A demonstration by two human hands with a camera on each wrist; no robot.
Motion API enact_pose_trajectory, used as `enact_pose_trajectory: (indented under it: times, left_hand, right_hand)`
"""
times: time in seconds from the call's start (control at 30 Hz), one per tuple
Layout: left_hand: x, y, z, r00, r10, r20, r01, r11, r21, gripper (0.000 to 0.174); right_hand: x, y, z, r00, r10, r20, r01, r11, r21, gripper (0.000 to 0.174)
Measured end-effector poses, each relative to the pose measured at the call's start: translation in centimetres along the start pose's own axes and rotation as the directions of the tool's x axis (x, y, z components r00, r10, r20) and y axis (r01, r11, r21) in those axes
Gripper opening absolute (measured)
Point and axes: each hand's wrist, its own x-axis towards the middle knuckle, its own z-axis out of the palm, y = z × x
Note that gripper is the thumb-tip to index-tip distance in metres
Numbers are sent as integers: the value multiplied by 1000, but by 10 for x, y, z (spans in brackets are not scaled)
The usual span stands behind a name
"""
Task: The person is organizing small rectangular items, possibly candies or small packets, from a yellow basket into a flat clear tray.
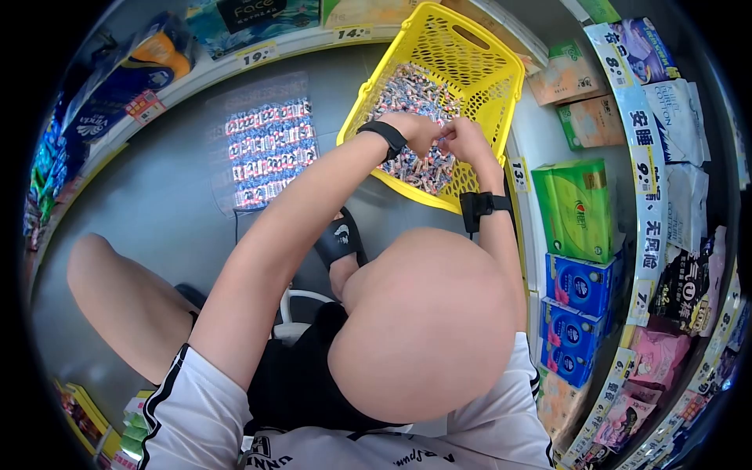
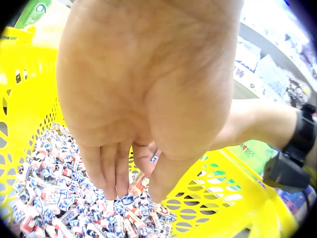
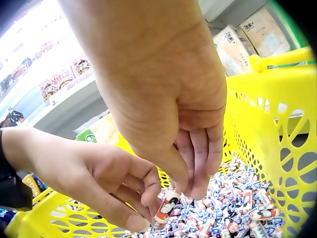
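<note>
Over a yellow plastic basket [image 1: 495, 82], my left hand [image 1: 417, 131] and right hand [image 1: 468, 142] meet at their fingertips. A small wrapped candy [image 3: 167, 206], white with a red and black print, sits between them. In the right wrist view, the right thumb and fingertips pinch its upper end, while the left fingertips are at its lower end. The left wrist view shows the candy between the left fingers and thumb, partly covered. Below, a heap of similar wrapped candies [image 2: 59, 183] fills the basket's bottom.
Left of the basket, rows of wrapped candies [image 1: 270, 146] lie in clear plastic on the grey floor [image 1: 149, 180]. Shelves with price strips [image 1: 644, 157] run along the right, holding green tissue packs [image 1: 576, 207] and blue packs [image 1: 578, 286]. A black slipper [image 1: 342, 237] is near the basket.
</note>
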Motion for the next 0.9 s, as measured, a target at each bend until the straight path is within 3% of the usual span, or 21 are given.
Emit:
enact_pose_trajectory:
  times: [0.07, 0.17, 0.23, 0.37, 0.43, 0.6, 0.77, 0.83, 0.9]
  left_hand:
    - [-10, 3, 0, 999, -24, -42, 23, 999, -31, 25]
    - [-19, 1, 11, 934, -178, -310, 123, 974, -189, 45]
    - [-43, 10, 4, 916, -155, -370, 93, 979, -180, 41]
    - [-67, 9, 6, 834, -128, -537, 100, 992, -82, 29]
    - [-82, 7, 7, 752, 57, -657, 64, 985, 159, 22]
    - [-115, 4, -4, 675, 137, -725, 9, 981, 194, 17]
    - [-155, -5, -6, 633, 86, -770, 41, 989, 144, 16]
    - [-169, -16, 0, 571, 119, -813, 26, 986, 163, 11]
    - [-181, -28, 5, 584, 91, -806, 50, 988, 149, 11]
  right_hand:
    - [-8, -8, -1, 1000, -7, -14, 7, 1000, 17, 16]
    - [-14, -21, -2, 999, -13, -40, 15, 999, 46, 20]
    - [-19, -30, -2, 994, -54, -92, 58, 997, 41, 19]
    - [-22, -44, -1, 979, -143, -143, 148, 989, 22, 19]
    - [-28, -58, -2, 975, -166, -145, 172, 984, 33, 19]
    - [-33, -88, -8, 944, -263, -200, 279, 959, 58, 17]
    - [-39, -121, -5, 911, -360, -201, 365, 931, -13, 18]
    - [-38, -133, 1, 902, -386, -192, 394, 919, 0, 17]
    - [-37, -146, 9, 890, -420, -177, 420, 907, -42, 16]
